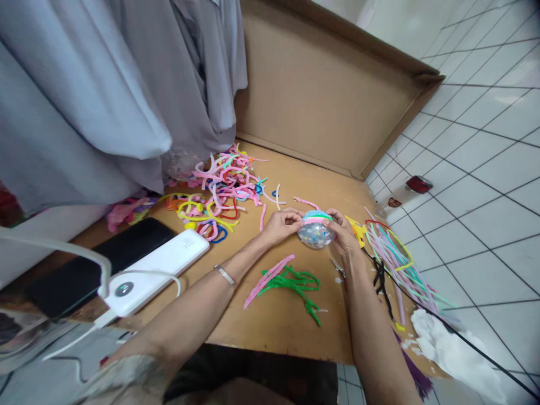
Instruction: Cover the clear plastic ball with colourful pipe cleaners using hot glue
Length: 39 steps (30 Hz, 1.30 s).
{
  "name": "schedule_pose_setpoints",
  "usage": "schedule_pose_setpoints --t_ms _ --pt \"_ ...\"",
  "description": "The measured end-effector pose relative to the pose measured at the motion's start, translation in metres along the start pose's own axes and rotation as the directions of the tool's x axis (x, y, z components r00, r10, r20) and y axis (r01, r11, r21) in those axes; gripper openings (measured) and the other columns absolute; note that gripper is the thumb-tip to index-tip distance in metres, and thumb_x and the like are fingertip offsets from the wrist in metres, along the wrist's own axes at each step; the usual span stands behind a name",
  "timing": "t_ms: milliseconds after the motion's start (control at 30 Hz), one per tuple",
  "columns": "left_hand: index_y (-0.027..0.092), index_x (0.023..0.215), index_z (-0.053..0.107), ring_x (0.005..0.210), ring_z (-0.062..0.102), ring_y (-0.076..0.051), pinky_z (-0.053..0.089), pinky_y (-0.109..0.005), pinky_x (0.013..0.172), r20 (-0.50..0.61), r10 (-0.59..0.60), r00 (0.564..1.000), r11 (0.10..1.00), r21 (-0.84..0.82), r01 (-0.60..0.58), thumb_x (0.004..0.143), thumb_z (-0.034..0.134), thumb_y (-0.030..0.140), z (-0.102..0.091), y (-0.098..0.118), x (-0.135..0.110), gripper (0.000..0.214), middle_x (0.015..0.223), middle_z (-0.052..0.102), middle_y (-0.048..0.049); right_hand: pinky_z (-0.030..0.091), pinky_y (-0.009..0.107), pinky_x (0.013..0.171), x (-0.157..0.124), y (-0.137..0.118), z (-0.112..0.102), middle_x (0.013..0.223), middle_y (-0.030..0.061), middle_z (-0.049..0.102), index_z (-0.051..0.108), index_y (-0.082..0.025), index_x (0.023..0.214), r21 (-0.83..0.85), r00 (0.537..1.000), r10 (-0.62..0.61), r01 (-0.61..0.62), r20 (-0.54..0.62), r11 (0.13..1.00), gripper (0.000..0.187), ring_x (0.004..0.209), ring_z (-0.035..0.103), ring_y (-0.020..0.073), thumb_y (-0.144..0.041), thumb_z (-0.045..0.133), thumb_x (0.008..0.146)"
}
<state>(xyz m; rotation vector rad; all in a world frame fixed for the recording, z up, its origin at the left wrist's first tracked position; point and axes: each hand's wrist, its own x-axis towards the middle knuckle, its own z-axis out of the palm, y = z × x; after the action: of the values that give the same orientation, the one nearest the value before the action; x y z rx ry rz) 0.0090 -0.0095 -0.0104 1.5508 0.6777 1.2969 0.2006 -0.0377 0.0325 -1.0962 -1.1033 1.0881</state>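
Between my hands is a clear rounded plastic ball (pixel 316 236) with glittery, speckled contents. Light blue, green and pink pipe cleaner bands (pixel 317 216) lie across its upper part. My left hand (pixel 286 226) pinches at the ball's left edge, by the end of the pink band. From the other side my right hand (pixel 343 232) grips the ball, thumb on its front. Nearer me lie bent green pipe cleaners (pixel 295 284) with a pink pipe cleaner (pixel 268 282) over them. Just beyond my right hand is a yellow glue gun (pixel 358 230), partly hidden.
A tangled heap of coloured pipe cleaners (pixel 228 180) fills the back left. A white power bank (pixel 156 273) and black phone (pixel 105 264) lie at left. More pipe cleaners (pixel 392 264), a black cable and white stuffing (pixel 455 349) line the right edge. Cardboard (pixel 316 84) stands behind.
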Motion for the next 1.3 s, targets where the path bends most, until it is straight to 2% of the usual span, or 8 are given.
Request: schedule_pose_setpoints --t_ms 200,467,633,800,933,1000,1100,1300 --pt "0.014 0.065 0.064 0.086 0.063 -0.016 0.049 -0.028 0.083 -0.004 0.031 1.0 1.0 0.003 -0.031 0.074 0.062 0.019 0.002 -0.002 0.002 0.011 0.089 0.069 -0.0073 0.043 0.024 0.065 0.0 0.001 0.001 0.082 -0.0027 0.063 0.066 -0.024 0.079 -0.011 1.0 -0.018 0.018 0.006 1.0 0.035 0.074 0.055 0.0139 -0.027 0.084 0.049" --pt "0.013 0.063 0.066 0.084 0.062 -0.016 0.048 -0.028 0.082 0.0 -0.033 0.999 0.998 -0.057 0.033 0.071 0.067 0.023 -0.001 -0.001 0.003 0.012 0.09 0.067 -0.0076 0.043 0.023 0.064 -0.001 0.001 0.001 0.08 -0.0034 0.063 0.066 -0.024 0.08 0.022 1.0 0.007 -0.007 0.012 1.0 0.036 0.072 0.054 0.0126 -0.025 0.085 0.049" --pt "0.014 0.062 0.066 0.086 0.062 -0.017 0.047 -0.029 0.085 -0.016 -0.113 0.993 0.98 -0.167 0.109 0.066 0.074 0.027 0.001 -0.008 0.004 0.017 0.088 0.067 -0.0065 0.043 0.024 0.063 -0.002 -0.001 0.004 0.08 -0.003 0.063 0.065 -0.024 0.079 0.009 1.0 -0.002 0.001 0.007 1.0 0.036 0.071 0.055 0.0135 -0.026 0.084 0.049" --pt "0.014 0.069 0.064 0.084 0.061 -0.015 0.046 -0.03 0.086 -0.015 -0.28 0.96 0.87 -0.428 0.247 0.055 0.086 0.029 0.005 -0.02 0.004 0.03 0.08 0.066 -0.0025 0.045 0.026 0.063 -0.004 0.0 0.008 0.079 -0.0032 0.062 0.063 -0.024 0.082 -0.009 1.0 0.002 -0.002 -0.002 1.0 0.039 0.071 0.055 0.0146 -0.03 0.084 0.05" --pt "0.015 0.097 0.069 0.088 0.063 -0.016 0.049 -0.033 0.088 0.15 -0.368 0.918 0.711 -0.591 0.382 0.054 0.09 0.025 0.002 -0.018 0.002 0.048 0.099 0.07 -0.0065 0.046 0.026 0.066 -0.006 0.0 0.011 0.082 -0.0026 0.064 0.064 -0.025 0.082 -0.028 1.0 -0.027 0.027 0.009 0.999 0.039 0.074 0.057 0.0157 -0.033 0.087 0.051" --pt "0.017 0.106 0.069 0.098 0.064 -0.018 0.048 -0.033 0.092 0.225 -0.364 0.904 0.67 -0.611 0.422 0.059 0.088 0.023 -0.002 -0.015 0.001 0.051 0.115 0.068 -0.0101 0.049 0.028 0.069 -0.005 -0.001 0.012 0.083 -0.0018 0.066 0.066 -0.025 0.082 0.026 0.999 -0.026 0.025 0.031 0.999 0.038 0.076 0.059 0.0165 -0.042 0.087 0.055" --pt "0.019 0.111 0.07 0.104 0.064 -0.019 0.049 -0.032 0.093 0.261 -0.368 0.892 0.659 -0.604 0.449 0.066 0.084 0.021 -0.01 -0.015 0.001 0.048 0.123 0.066 -0.01 0.052 0.033 0.08 -0.003 -0.001 0.012 0.085 0.0014 0.07 0.069 -0.025 0.081 0.17 0.997 -0.034 0.022 0.07 0.985 0.04 0.086 0.064 0.0201 -0.063 0.073 0.069" --pt "0.017 0.102 0.072 0.095 0.067 -0.014 0.051 -0.027 0.091 0.256 -0.439 0.861 0.628 -0.597 0.498 0.064 0.079 0.003 -0.027 -0.019 0.005 0.041 0.11 0.071 -0.0059 0.051 0.038 0.094 0.004 0.005 0.007 0.084 0.0046 0.073 0.07 -0.024 0.082 0.354 0.998 -0.044 0.022 0.053 0.935 0.04 0.095 0.067 0.0219 -0.063 0.059 0.082"
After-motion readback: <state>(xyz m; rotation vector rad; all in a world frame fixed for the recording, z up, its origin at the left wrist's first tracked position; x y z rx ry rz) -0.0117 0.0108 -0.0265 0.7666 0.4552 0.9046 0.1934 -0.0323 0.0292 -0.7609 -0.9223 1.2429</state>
